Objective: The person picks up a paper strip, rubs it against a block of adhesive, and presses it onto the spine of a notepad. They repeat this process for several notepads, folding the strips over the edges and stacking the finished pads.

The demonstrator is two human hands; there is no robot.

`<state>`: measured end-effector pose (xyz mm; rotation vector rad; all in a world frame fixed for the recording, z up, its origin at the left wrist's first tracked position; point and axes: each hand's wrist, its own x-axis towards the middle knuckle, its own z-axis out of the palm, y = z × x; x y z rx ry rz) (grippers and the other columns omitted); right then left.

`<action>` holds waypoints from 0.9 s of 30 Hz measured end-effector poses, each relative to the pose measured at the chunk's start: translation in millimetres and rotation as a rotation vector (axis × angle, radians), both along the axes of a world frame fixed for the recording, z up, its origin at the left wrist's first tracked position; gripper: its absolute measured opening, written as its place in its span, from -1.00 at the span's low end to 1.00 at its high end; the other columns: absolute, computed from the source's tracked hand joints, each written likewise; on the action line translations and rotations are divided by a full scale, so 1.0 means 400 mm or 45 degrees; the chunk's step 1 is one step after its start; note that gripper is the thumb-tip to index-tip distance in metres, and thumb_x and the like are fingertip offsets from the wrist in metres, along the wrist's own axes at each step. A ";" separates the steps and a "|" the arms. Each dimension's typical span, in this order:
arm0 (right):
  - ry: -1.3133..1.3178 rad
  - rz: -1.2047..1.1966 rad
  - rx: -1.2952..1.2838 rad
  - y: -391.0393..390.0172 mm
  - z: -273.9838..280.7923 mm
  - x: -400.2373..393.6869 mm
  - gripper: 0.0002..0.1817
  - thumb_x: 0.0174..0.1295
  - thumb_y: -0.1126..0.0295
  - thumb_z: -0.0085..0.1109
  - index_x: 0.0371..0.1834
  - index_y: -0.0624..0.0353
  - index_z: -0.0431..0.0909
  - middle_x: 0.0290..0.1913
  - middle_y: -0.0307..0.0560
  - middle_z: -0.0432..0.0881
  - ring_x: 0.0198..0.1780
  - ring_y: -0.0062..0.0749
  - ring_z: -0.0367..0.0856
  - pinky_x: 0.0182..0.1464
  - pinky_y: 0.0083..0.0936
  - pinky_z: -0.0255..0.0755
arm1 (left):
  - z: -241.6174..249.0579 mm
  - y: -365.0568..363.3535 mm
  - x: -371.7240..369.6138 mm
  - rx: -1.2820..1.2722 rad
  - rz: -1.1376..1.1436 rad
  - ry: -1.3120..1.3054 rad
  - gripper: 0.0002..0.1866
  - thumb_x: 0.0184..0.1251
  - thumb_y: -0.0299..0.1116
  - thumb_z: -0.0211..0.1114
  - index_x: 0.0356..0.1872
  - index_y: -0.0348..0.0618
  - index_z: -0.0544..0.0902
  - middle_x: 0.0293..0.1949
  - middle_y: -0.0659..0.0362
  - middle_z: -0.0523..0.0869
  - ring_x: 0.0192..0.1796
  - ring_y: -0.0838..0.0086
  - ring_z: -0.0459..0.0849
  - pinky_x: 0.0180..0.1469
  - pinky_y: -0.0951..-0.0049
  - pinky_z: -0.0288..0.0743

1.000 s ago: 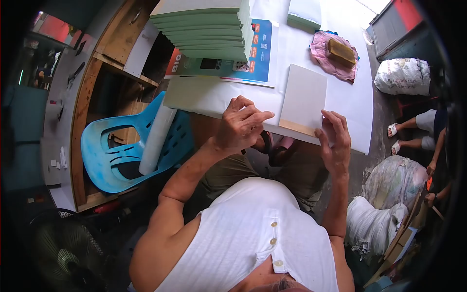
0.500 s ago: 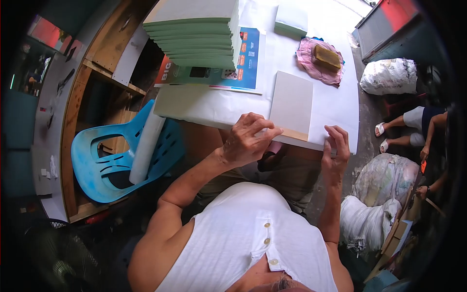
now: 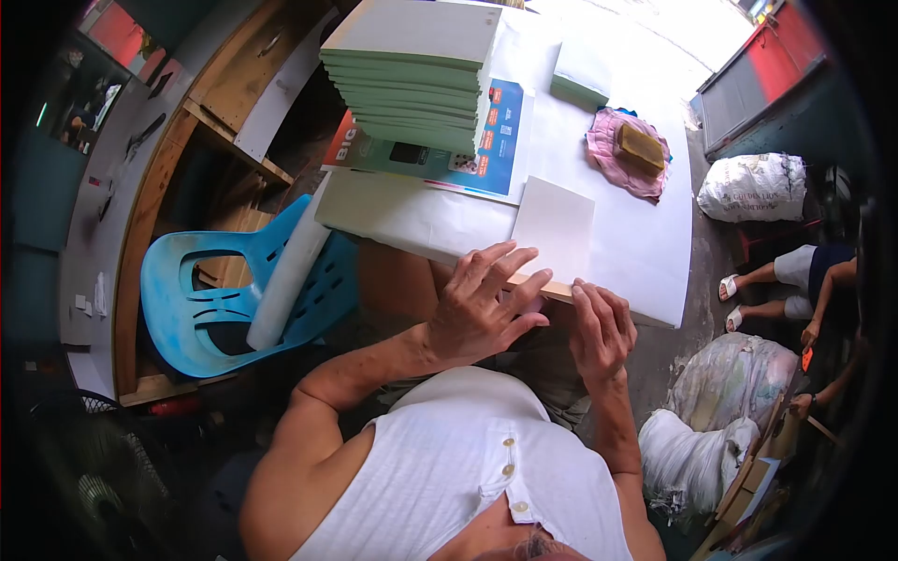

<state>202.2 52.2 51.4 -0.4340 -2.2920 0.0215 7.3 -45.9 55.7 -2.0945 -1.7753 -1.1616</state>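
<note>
A thin pale pad or booklet lies at the front edge of the white-covered table, with a tan strip along its near edge. My left hand is over the pad's near left corner, its fingers apart and nothing in them. At the near right corner, my right hand has its fingers drawn together on the edge of the pad. A tall stack of green-edged pads stands on a printed poster at the left.
A yellow-brown block rests on a pink cloth; a smaller stack is behind. At left are a blue chair and a white roll. Sacks and other people's legs appear at right.
My right hand has moved left onto the pad's edge. My left hand has spread its fingers and turned. The view has shifted, and the pad sits slightly turned.
</note>
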 end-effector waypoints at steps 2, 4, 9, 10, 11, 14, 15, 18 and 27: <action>0.073 0.123 0.058 -0.006 0.028 -0.022 -0.66 0.04 0.75 0.30 -0.05 0.40 0.68 -0.12 0.13 0.78 -0.15 -0.05 0.77 -0.09 -0.27 0.71 | 0.009 0.017 -0.003 0.117 -0.146 0.086 -0.50 0.28 -0.28 0.44 0.25 -0.11 0.63 0.09 0.11 0.68 -0.01 0.31 0.74 0.18 0.17 0.53; 0.100 0.209 0.072 -0.013 0.069 -0.030 -0.67 0.14 0.72 0.31 0.02 0.40 0.64 -0.15 0.16 0.77 -0.19 -0.05 0.78 -0.13 -0.27 0.71 | 0.043 0.029 -0.005 0.232 -0.227 0.095 -0.50 0.29 -0.39 0.34 0.28 -0.18 0.62 -0.15 0.23 0.74 -0.14 0.38 0.73 0.11 0.23 0.55; 0.242 0.168 -0.064 0.015 0.129 -0.064 -0.42 0.09 0.68 0.42 0.24 0.34 0.51 -0.16 0.14 0.77 -0.21 -0.02 0.77 -0.15 -0.27 0.67 | 0.197 0.044 -0.077 0.228 -0.455 -0.170 -0.52 0.10 -0.57 0.48 0.13 -0.12 0.73 -0.28 0.24 0.76 -0.26 0.43 0.74 -0.10 0.36 0.61; 0.208 0.152 -0.131 0.029 0.143 -0.081 -0.44 0.09 0.67 0.43 0.22 0.34 0.53 -0.16 0.13 0.77 -0.21 -0.01 0.77 -0.15 -0.27 0.67 | 0.233 0.051 -0.097 0.240 -0.495 -0.234 -0.53 0.10 -0.59 0.48 0.10 -0.10 0.75 -0.31 0.24 0.75 -0.29 0.43 0.73 -0.15 0.39 0.61; 0.174 0.135 -0.199 0.036 0.154 -0.092 -0.45 0.08 0.66 0.45 0.20 0.33 0.55 -0.16 0.12 0.77 -0.21 0.00 0.77 -0.14 -0.27 0.66 | 0.264 0.061 -0.121 0.254 -0.503 -0.267 -0.59 0.11 -0.58 0.52 0.04 -0.05 0.79 -0.30 0.23 0.77 -0.29 0.46 0.75 -0.22 0.42 0.63; 0.178 0.074 -0.281 0.096 0.191 -0.102 -0.66 0.19 0.58 0.44 0.05 0.27 0.68 -0.20 0.08 0.79 -0.23 -0.12 0.81 -0.14 -0.36 0.66 | 0.362 0.120 -0.192 0.331 -0.543 -0.319 -0.73 0.18 -0.50 0.54 -0.07 -0.03 0.82 -0.26 0.26 0.81 -0.22 0.49 0.80 -0.16 0.46 0.68; 0.230 0.084 -0.138 0.134 0.227 -0.135 -0.71 0.23 0.57 0.42 0.03 0.26 0.69 -0.20 0.08 0.79 -0.21 -0.13 0.83 -0.14 -0.36 0.67 | 0.390 0.140 -0.221 0.346 -0.481 -0.246 -0.75 0.19 -0.49 0.54 -0.09 -0.03 0.81 -0.23 0.28 0.82 -0.19 0.50 0.81 -0.14 0.49 0.69; 0.364 0.025 0.159 0.238 0.369 -0.243 -0.77 0.34 0.55 0.31 0.04 0.18 0.72 -0.14 0.03 0.81 -0.14 -0.15 0.84 -0.11 -0.36 0.68 | 0.498 0.200 -0.373 0.399 -0.604 -0.204 -0.69 0.26 -0.54 0.47 0.03 -0.10 0.71 -0.07 0.15 0.79 0.02 0.40 0.76 0.12 0.31 0.62; -0.007 0.238 0.493 0.337 0.297 -0.581 -0.44 0.20 0.57 0.33 0.33 0.15 0.57 0.23 0.02 0.70 0.26 -0.09 0.65 0.36 -0.14 0.47 | 0.404 0.184 -0.711 -0.032 -0.045 -0.086 -0.72 0.25 -0.61 0.32 -0.06 -0.07 0.72 0.06 0.19 0.80 0.27 0.37 0.67 0.46 0.03 0.37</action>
